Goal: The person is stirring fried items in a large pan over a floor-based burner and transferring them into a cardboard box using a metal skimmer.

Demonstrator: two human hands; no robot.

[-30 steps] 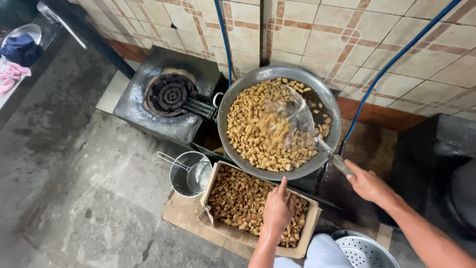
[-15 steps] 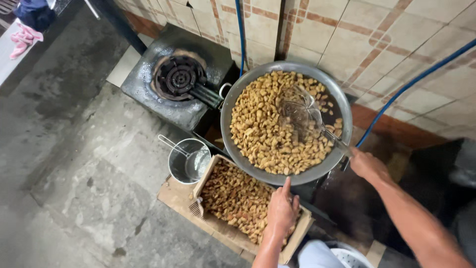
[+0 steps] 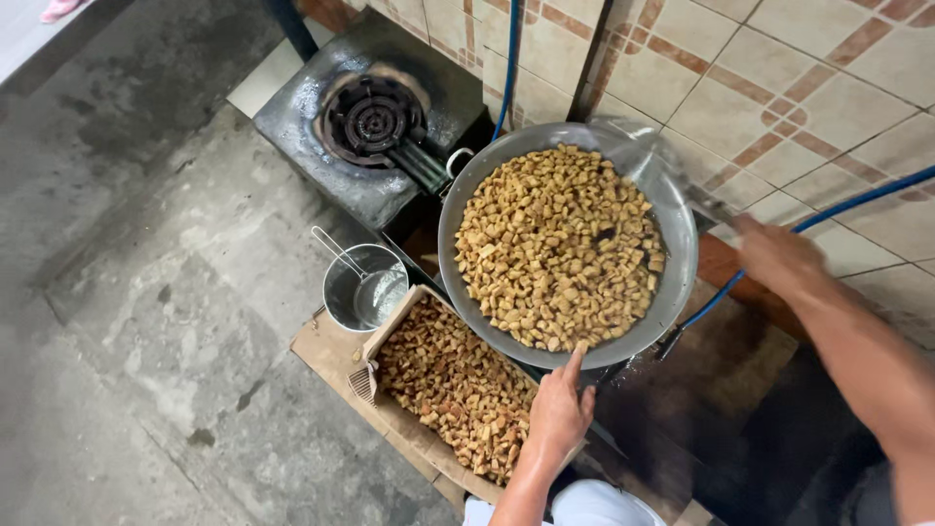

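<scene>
Fingers of the left hand gripped the wok rim; right hand blurred (grip indeterminate), stirring cubes; steady tilting probably next.

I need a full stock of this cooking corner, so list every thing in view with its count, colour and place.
wok: one, grey metal, centre, full of golden-brown fried cubes
cardboard box: one, brown, below the wok on the floor, holding darker fried pieces
metal pot: one, silver, left of the box, long handle
gas burner: one, black, unlit, upper left
hoses: two, blue, against the tiled wall
skimmer: one, metal, blurred, at the wok's far rim
left hand: at the wok's near rim, thumb on it
right hand: blurred, on the skimmer's handle
</scene>
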